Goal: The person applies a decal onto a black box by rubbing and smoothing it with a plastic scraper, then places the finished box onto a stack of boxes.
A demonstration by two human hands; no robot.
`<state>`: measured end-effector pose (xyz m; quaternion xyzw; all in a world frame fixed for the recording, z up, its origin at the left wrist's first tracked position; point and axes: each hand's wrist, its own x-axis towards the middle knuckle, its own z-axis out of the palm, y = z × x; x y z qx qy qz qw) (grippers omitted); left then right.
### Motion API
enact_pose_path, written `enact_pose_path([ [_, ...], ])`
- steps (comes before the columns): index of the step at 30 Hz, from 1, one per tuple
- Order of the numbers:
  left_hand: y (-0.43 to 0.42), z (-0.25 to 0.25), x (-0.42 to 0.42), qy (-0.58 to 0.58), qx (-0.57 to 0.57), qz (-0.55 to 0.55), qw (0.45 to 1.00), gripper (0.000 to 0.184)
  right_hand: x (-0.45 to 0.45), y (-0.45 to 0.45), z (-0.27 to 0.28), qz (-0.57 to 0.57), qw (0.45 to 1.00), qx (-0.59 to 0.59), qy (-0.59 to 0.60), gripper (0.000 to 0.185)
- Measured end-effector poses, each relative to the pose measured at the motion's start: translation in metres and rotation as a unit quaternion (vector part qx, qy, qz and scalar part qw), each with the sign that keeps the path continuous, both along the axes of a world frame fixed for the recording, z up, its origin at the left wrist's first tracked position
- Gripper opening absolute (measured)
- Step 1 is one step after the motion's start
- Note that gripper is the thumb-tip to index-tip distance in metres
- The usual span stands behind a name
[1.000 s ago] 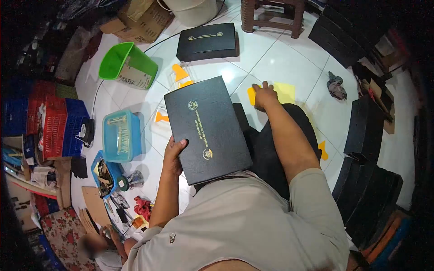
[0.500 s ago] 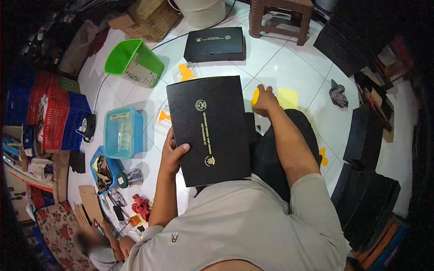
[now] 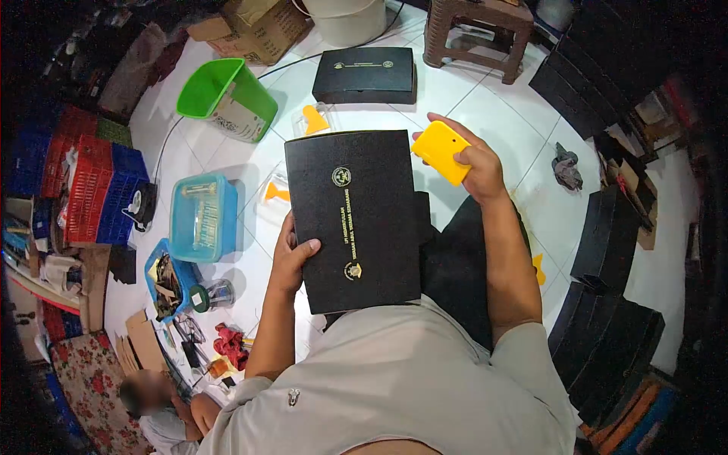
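Note:
A black lidded cardboard box with gold emblems and lettering stands in front of my torso. My left hand grips its left edge, the thumb lying on the printed face and the fingers hidden behind. To the right of the box, my right hand holds up a yellow plastic scraper, flat with rounded corners and a small hole. Past the box's left edge lie a clear tray with an orange spreader and another clear container with an orange-yellow spreader.
Another black box lies ahead, near a brown stool. On the left are a green bin, a blue tub and a jar. Black boxes line the right. Another person sits at lower left.
My right hand has risen from near the floor with the yellow scraper, whose flat face now shows. The black box has shifted slightly right in view, still in my left hand.

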<state>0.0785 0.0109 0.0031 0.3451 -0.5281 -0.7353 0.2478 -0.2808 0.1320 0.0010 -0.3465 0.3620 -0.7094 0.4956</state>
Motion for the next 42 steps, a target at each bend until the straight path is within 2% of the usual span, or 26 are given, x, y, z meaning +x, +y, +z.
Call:
enact_pose_path([
  [2, -0.002, -0.006, -0.001, -0.013, 0.016, 0.003, 1.0, 0.087, 0.01, 0.005, 0.004, -0.006, 0.999, -0.002, -0.037, 0.074],
  [4, -0.003, -0.008, -0.001, -0.027, 0.03, 0.005, 0.999, 0.085, 0.013, 0.007, -0.007, -0.058, 0.996, 0.06, 0.024, 0.065],
  [5, -0.003, -0.009, -0.002, -0.039, 0.048, 0.016, 0.998, 0.082, 0.015, 0.008, -0.012, -0.062, 0.994, 0.081, 0.028, 0.053],
  [6, -0.002, -0.009, -0.004, -0.049, 0.066, 0.026, 0.996, 0.079, 0.016, 0.006, -0.018, -0.062, 0.994, 0.081, 0.027, 0.053],
  [8, -0.001, -0.01, -0.004, -0.045, 0.066, 0.025, 0.997, 0.076, 0.019, -0.001, -0.028, -0.058, 0.971, 0.183, 0.142, 0.046],
  [9, -0.002, -0.012, -0.003, -0.045, 0.062, 0.023, 0.997, 0.076, 0.024, -0.003, -0.026, -0.086, 0.946, 0.195, 0.246, 0.043],
  [10, -0.002, -0.014, -0.001, -0.044, 0.059, 0.02, 0.997, 0.075, 0.03, -0.004, -0.025, -0.085, 0.946, 0.195, 0.245, 0.043],
  [12, -0.001, -0.016, -0.001, -0.053, 0.067, 0.027, 0.996, 0.074, 0.039, -0.005, -0.02, -0.139, 0.897, 0.259, 0.33, 0.043],
  [14, -0.001, -0.019, 0.001, -0.063, 0.074, 0.032, 0.995, 0.073, 0.039, -0.01, -0.042, -0.14, 0.905, 0.239, 0.322, 0.044],
  [16, -0.001, -0.025, 0.002, -0.06, 0.077, 0.04, 0.994, 0.071, 0.045, -0.014, -0.041, -0.213, 0.826, 0.217, 0.475, 0.049],
  [21, 0.0, -0.019, 0.0, -0.055, 0.081, 0.028, 0.995, 0.069, 0.072, -0.021, -0.018, -0.219, 0.809, 0.248, 0.486, 0.049],
  [28, 0.001, -0.018, -0.002, -0.072, 0.09, 0.032, 0.993, 0.067, 0.07, -0.021, -0.026, -0.213, 0.788, 0.261, 0.516, 0.05],
  [32, -0.004, -0.021, -0.001, -0.072, 0.093, 0.036, 0.992, 0.065, 0.072, -0.026, -0.023, -0.203, 0.801, 0.237, 0.51, 0.051],
  [36, 0.0, -0.016, -0.004, -0.056, 0.081, 0.039, 0.994, 0.061, 0.068, -0.025, -0.024, -0.189, 0.787, 0.278, 0.517, 0.049],
  [38, 0.0, -0.019, -0.005, -0.054, 0.092, 0.031, 0.994, 0.061, 0.072, -0.03, -0.03, -0.207, 0.797, 0.236, 0.517, 0.049],
  [42, -0.003, -0.019, -0.004, -0.054, 0.073, 0.026, 0.995, 0.061, 0.07, -0.03, -0.024, -0.191, 0.797, 0.246, 0.517, 0.048],
])
